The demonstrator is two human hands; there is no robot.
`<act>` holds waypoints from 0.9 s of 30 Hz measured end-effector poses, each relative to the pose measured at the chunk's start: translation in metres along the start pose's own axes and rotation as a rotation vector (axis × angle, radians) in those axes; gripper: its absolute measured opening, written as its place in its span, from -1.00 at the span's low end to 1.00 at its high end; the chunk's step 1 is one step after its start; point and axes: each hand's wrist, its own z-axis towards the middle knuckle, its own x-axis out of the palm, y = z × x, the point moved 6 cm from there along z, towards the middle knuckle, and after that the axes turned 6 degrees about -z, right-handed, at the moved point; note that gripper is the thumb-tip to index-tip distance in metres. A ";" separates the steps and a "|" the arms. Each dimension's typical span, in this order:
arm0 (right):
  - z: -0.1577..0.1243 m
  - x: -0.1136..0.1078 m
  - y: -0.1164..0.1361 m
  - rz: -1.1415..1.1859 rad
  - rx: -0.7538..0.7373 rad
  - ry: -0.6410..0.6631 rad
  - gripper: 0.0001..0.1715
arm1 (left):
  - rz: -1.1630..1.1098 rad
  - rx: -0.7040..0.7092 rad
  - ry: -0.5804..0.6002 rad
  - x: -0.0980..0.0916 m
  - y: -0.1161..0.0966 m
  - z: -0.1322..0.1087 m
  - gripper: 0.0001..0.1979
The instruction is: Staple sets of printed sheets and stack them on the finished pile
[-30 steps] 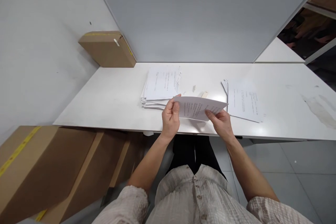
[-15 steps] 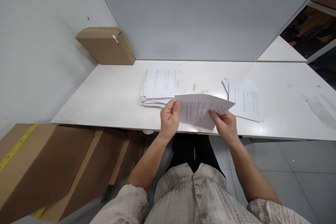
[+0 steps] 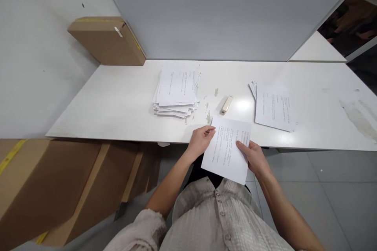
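A printed white sheet (image 3: 228,149) hangs over the near edge of the white table (image 3: 123,106), held by both hands. My left hand (image 3: 200,141) pinches its upper left corner. My right hand (image 3: 255,157) grips its right edge, thumb on top. Just beyond the sheet lies a small cream stapler (image 3: 226,104). A thick stack of printed papers (image 3: 176,92) sits to the left of it, and a thin pile of papers (image 3: 273,106) lies to the right.
A cardboard box (image 3: 107,41) stands at the table's far left corner against the wall. Larger cardboard boxes (image 3: 55,184) sit on the floor at my left. A grey partition (image 3: 220,11) closes the back of the table. Tiled floor lies at the right.
The sheet came down from above the table towards my body, now lying flatter over the table's near edge; both hands moved back with it, uncovering the stapler.
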 end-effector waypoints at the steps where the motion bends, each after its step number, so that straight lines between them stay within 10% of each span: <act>1: 0.002 -0.002 0.002 -0.009 -0.011 -0.010 -0.61 | 0.018 -0.002 -0.006 0.002 -0.002 0.006 -0.78; 15: 0.010 -0.027 0.020 -0.195 -0.029 -0.085 -0.58 | 0.009 0.039 0.033 0.021 -0.011 0.039 -0.81; 20: -0.007 -0.065 0.067 -0.788 -0.281 -0.534 -0.42 | 0.015 0.065 0.039 0.022 -0.011 0.042 -0.82; 27: 0.043 0.013 0.159 -0.981 -0.871 -0.461 -0.48 | 0.037 0.041 0.030 0.023 -0.008 0.045 -0.82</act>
